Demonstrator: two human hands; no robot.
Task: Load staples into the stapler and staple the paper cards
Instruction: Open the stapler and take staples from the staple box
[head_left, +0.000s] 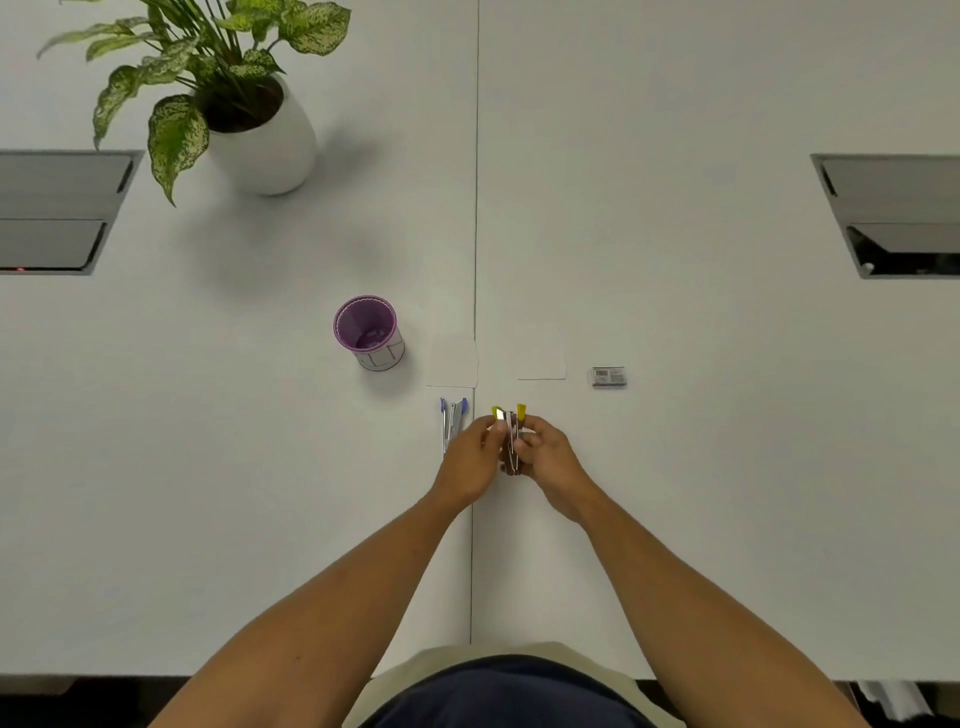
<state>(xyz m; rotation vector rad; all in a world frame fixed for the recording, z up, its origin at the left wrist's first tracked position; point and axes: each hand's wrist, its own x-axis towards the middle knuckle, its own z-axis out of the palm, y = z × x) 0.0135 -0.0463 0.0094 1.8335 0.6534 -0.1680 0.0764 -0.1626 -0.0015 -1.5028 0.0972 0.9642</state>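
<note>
Both hands meet over the table's middle seam around a small yellow stapler (510, 422) that is swung open, its yellow ends pointing away from me. My left hand (470, 460) pinches its left side and my right hand (548, 460) grips its right side. A blue stapler (453, 418) lies open on the table just left of my left hand. Two white paper cards (453, 361) (540, 353) lie flat beyond the hands. A small grey staple box (609, 376) rests to the right of the cards. Whether staples sit inside the yellow stapler is hidden.
A purple mesh pen cup (370, 332) stands left of the cards. A potted plant in a white pot (265, 140) is at the far left. Grey cable hatches (57, 213) (893, 213) are set into the table at both sides.
</note>
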